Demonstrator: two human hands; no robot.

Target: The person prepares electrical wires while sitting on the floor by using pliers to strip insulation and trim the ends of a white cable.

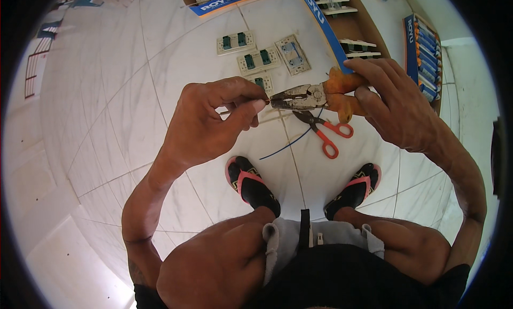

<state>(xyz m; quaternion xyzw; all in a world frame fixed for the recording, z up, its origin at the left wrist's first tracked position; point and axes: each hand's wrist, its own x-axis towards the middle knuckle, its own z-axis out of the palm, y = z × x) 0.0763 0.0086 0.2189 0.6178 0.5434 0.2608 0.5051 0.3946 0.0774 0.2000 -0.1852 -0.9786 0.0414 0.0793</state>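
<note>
My left hand [219, 114] is closed in a pinch, thumb against fingers, on something small with a reddish-brown tip. What it is stays mostly hidden by the fingertips. Worn combination pliers [307, 98] with orange grips are in my right hand [398, 100], their jaws pointing left. The nose of the pliers is right at my left fingertips; whether it touches the small piece I cannot tell. Below the pliers, red-handled snips [327, 141] lie on the floor beside a thin blue wire [288, 144].
Several white outlet plates with dark green inserts [258, 60] and one plate with light blue parts [293, 55] lie beyond my hands. Blue-edged cartons [326, 28] stand farther back, and a box of blue packets [427, 58] is at right. My sandalled feet [251, 183] rest on white tiles [123, 127].
</note>
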